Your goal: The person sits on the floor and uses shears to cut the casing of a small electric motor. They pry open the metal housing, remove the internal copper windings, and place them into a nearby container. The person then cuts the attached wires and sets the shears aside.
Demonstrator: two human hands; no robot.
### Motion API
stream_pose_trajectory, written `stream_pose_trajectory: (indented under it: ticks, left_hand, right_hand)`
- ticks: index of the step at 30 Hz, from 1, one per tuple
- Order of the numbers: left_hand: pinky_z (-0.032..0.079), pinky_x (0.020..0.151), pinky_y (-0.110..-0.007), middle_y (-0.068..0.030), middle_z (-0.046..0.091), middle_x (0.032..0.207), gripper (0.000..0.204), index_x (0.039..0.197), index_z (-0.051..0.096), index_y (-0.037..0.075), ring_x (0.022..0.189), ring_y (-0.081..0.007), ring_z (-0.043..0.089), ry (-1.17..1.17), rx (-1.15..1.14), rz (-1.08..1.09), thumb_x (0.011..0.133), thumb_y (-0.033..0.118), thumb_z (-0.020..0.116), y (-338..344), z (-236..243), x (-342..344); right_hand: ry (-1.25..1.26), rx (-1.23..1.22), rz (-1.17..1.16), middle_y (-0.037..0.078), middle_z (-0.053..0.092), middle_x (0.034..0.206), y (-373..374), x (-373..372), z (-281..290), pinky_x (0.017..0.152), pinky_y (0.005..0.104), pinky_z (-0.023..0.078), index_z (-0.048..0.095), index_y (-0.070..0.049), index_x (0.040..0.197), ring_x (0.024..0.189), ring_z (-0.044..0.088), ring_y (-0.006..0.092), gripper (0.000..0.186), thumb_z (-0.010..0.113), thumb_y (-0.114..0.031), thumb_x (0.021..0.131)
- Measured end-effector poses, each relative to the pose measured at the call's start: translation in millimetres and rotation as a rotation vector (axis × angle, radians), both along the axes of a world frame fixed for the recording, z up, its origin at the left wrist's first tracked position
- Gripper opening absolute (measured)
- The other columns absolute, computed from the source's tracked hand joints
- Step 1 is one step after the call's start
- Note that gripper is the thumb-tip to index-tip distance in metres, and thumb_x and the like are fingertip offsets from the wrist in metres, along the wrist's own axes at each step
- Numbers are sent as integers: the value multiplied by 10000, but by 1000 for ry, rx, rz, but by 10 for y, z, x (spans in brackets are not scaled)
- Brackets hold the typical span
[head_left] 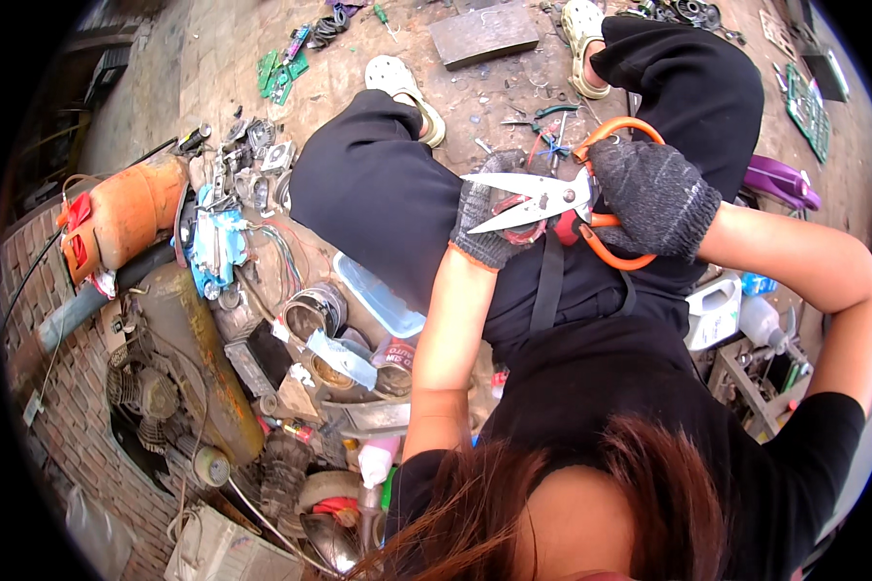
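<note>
My right hand point(649, 198), in a dark grey knit glove, is closed on the handles of large scissors point(552, 198). Their orange loops stand wide apart, and the silver blades are spread, pointing left. Behind the blades is my left hand point(482, 218), gloved alike with an orange cuff. Its fingers curl around something reddish and thin, perhaps wire, at the blades; the blades partly hide it. Both hands are above my lap, over black trousers and a dark strap.
Small pliers point(557, 109) and a metal block point(482, 37) lie on the ground ahead. To the left are a clear plastic tray point(378, 295), tins, an orange gas cylinder point(131, 213) and scrap parts. A white jug point(715, 312) and a purple object point(783, 182) are at right.
</note>
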State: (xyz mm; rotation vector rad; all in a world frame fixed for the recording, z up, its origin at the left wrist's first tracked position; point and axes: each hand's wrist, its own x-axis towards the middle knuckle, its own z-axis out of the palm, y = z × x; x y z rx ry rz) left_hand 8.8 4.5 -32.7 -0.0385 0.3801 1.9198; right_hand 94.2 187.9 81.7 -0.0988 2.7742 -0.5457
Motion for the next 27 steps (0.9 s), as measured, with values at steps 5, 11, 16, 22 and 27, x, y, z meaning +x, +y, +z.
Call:
stream_pose_trajectory:
  ticks: [5,11,16,22,27]
  left_hand:
    - [548,548,-271,-191,584,945,322,1079,455,-37,790,-252,623,-299,191,-91,781,68,519,12,-105,-58]
    - [524,644,-314,-147,558,895,287,1061,431,-24,763,-235,589,-384,-55,-12,830,145,437,65,-73,-60]
    - [523,643,-315,-105,599,936,317,1028,511,46,875,-207,596,-421,-3,-12,863,280,374,56,-225,-59]
    - [519,653,-320,-113,589,971,384,1162,464,36,851,-216,597,459,-359,57,857,261,402,130,-180,-24]
    - [480,753,-303,-100,570,993,326,1085,473,36,876,-213,567,-422,-108,37,842,246,419,130,64,-102]
  right_hand:
    - [-55,34,-25,205,575,836,-15,-82,19,675,398,478,478,25,1036,804,583,322,551,644,-384,707]
    - [13,36,-16,200,581,853,30,-107,-57,709,394,472,487,30,1034,809,582,332,545,677,-328,670]
    - [114,8,-15,199,567,826,75,-146,-203,645,398,478,491,13,976,737,585,338,549,679,-395,659]
    - [94,46,-34,200,564,825,80,-165,-201,615,400,484,498,-7,951,720,590,330,538,670,-428,664]
    - [41,112,-42,165,596,722,128,-254,-253,589,393,482,462,-7,1089,680,612,296,546,609,-391,730]
